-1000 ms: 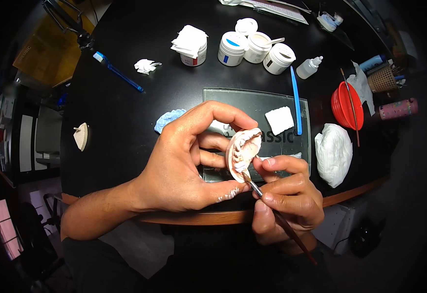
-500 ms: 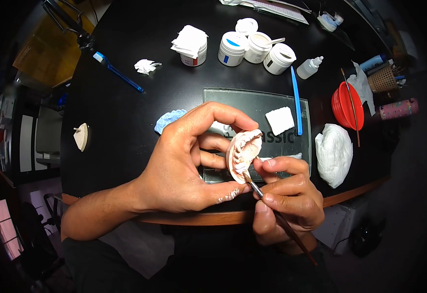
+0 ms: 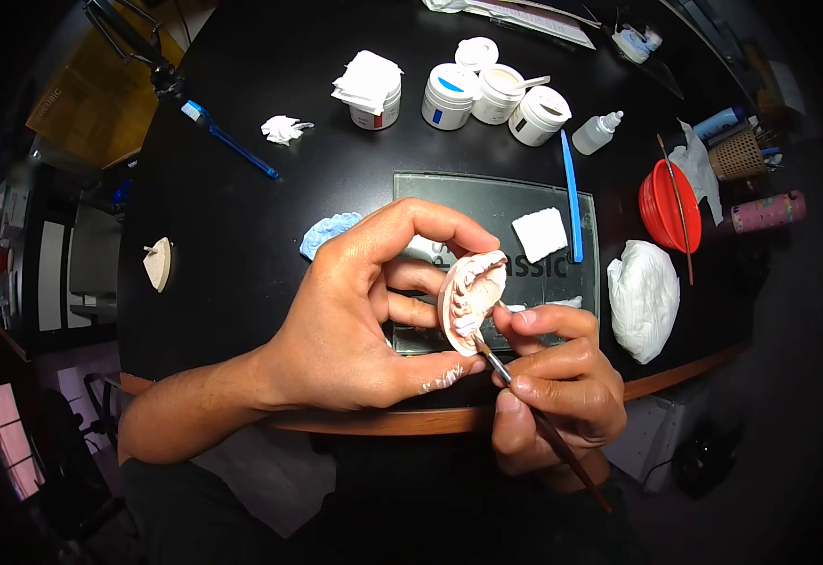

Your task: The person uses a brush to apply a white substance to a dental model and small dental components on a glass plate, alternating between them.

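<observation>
My left hand (image 3: 355, 320) holds a pale pink dental cast (image 3: 471, 297) by its rim, thumb at the lower edge and index finger at the top. White material sits on some teeth at the cast's lower left. In my right hand (image 3: 562, 381) is a thin brush (image 3: 559, 443) with a dark handle; its tip meets the lower part of the cast near the white teeth. White smears mark my left thumb. Beneath both hands lies a glass slab (image 3: 487, 193), with a folded white pad (image 3: 540, 234) on it.
Behind stand white jars (image 3: 450, 98), a tissue-topped jar (image 3: 377, 105) and a dropper bottle (image 3: 597, 133). To the right are a red bowl (image 3: 658, 209) and white tissue (image 3: 644, 299). A blue-handled tool (image 3: 572, 202), blue mould (image 3: 327, 232), toothbrush (image 3: 233, 143) and cast piece (image 3: 157, 266) lie around.
My right hand and the brush have shifted very slightly, with the tip still at the cast's lower teeth. My left hand keeps nearly the same hold.
</observation>
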`<act>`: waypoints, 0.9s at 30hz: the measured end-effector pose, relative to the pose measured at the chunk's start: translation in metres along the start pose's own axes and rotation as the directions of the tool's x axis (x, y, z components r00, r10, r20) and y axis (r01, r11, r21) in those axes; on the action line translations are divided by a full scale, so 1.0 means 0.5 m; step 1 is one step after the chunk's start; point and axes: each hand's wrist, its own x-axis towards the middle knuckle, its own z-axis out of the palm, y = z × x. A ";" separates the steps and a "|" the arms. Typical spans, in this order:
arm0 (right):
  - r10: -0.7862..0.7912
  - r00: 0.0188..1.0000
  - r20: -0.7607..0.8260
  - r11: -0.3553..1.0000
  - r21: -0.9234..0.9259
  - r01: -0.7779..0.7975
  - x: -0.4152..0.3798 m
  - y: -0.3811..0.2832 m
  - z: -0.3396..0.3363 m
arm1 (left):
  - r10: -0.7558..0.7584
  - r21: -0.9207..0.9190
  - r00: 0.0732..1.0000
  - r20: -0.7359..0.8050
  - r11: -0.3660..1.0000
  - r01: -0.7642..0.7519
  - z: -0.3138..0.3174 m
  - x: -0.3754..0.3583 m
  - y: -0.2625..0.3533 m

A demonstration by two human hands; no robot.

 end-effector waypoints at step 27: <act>-0.060 0.996 -0.070 0.970 -0.240 0.042 0.003 -0.002 -0.048 | -0.066 -0.044 0.994 -0.088 0.997 0.062 0.009 0.000 0.007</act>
